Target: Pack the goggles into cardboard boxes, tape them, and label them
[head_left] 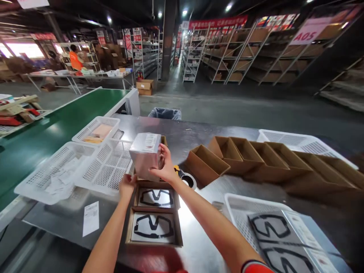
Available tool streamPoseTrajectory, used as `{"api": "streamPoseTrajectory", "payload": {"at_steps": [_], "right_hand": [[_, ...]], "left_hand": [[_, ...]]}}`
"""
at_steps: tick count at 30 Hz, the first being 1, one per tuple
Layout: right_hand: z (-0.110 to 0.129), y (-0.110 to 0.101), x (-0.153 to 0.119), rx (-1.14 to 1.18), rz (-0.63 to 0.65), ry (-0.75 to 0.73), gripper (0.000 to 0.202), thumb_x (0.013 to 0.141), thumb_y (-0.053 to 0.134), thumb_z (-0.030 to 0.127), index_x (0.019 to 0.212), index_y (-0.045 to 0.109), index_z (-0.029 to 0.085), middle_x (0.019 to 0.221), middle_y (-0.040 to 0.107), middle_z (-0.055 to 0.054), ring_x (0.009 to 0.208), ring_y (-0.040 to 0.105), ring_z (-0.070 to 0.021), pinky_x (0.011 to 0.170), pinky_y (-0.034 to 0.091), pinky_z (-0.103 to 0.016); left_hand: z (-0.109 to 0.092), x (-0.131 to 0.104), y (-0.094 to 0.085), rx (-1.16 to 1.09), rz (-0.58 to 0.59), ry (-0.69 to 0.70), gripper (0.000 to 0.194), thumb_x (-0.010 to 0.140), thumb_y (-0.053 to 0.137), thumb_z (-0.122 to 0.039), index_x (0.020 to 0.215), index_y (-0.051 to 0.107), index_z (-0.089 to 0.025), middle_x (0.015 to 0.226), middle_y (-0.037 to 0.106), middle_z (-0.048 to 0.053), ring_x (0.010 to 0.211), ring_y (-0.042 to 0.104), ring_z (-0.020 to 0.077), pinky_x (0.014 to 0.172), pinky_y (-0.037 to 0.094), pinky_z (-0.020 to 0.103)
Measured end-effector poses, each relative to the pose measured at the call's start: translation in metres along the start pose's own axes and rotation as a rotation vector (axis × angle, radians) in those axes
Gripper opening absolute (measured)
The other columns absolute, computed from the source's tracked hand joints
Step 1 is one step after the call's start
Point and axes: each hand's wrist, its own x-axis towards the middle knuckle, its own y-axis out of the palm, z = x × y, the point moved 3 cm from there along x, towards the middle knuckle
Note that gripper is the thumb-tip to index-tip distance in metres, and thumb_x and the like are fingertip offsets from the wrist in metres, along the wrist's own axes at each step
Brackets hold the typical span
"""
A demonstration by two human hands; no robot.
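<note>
My right hand (165,165) grips a wrapped box (145,157) with a white label on top, thumb on its near face and fingers on its right side. Curled fingers of my left hand (127,185) sit by the box's lower left corner, at the edge of a brown carton; what they pinch is hidden. Below the hands, two open cartons stand in line, each holding a box printed with black goggle frames: a farther goggles box (156,198) and a nearer goggles box (153,227). A tape roll (189,181) lies right of my right wrist.
Several open brown cartons (207,161) line the right. A white basket (231,206) at lower right has more goggles boxes. On the left are white baskets (45,180) with paper slips, a paper label (91,218) and a green conveyor (65,113). A lined bin (165,113) stands beyond the table.
</note>
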Motion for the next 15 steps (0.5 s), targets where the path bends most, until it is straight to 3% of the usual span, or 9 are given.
{"api": "streamPoseTrajectory", "payload": {"at_steps": [2,5,9,11,15], "right_hand": [[-0.026,0.006,0.011,-0.103,0.110,0.002,0.097,0.064,0.078,0.041,0.145,0.028,0.025,0.144,0.036,-0.013,0.135,0.038,-0.0303,0.114,0.031,-0.049],[-0.056,-0.011,0.013,-0.212,0.226,0.045,0.096,0.066,0.076,0.036,0.148,0.028,0.023,0.142,0.038,-0.014,0.134,0.038,-0.0304,0.114,0.030,-0.050],[-0.071,-0.034,0.012,-0.435,0.459,0.051,0.097,0.067,0.077,0.032,0.152,0.030,0.023,0.145,0.033,-0.015,0.136,0.036,-0.0317,0.113,0.032,-0.049],[-0.074,-0.029,0.012,-0.580,0.639,-0.001,0.096,0.067,0.079,0.032,0.151,0.034,0.025,0.148,0.030,-0.016,0.136,0.035,-0.0344,0.112,0.032,-0.050],[-0.086,0.002,0.008,-0.810,0.912,-0.049,0.088,0.069,0.080,0.042,0.148,0.041,0.033,0.152,0.034,-0.016,0.136,0.035,-0.0392,0.109,0.032,-0.057]], "left_hand": [[0.003,0.005,0.008,0.033,0.024,0.014,0.010,0.074,0.061,-0.026,0.068,0.055,-0.020,0.064,0.059,0.001,0.070,0.061,0.0204,0.072,0.044,0.032],[0.007,0.008,0.014,0.064,0.044,0.034,0.009,0.071,0.059,-0.014,0.066,0.054,-0.020,0.062,0.058,-0.001,0.063,0.057,0.0168,0.067,0.040,0.028],[0.010,0.012,0.018,0.096,0.055,0.067,0.009,0.073,0.056,-0.013,0.069,0.055,-0.021,0.063,0.058,-0.002,0.066,0.057,0.0162,0.066,0.037,0.026],[0.010,0.013,0.019,0.110,0.062,0.075,0.010,0.072,0.056,-0.011,0.068,0.055,-0.021,0.064,0.059,-0.002,0.067,0.058,0.0166,0.067,0.037,0.026],[0.012,0.010,0.021,0.107,0.061,0.079,0.011,0.076,0.051,-0.012,0.072,0.055,-0.021,0.066,0.062,-0.001,0.068,0.062,0.0167,0.069,0.041,0.026]]}}
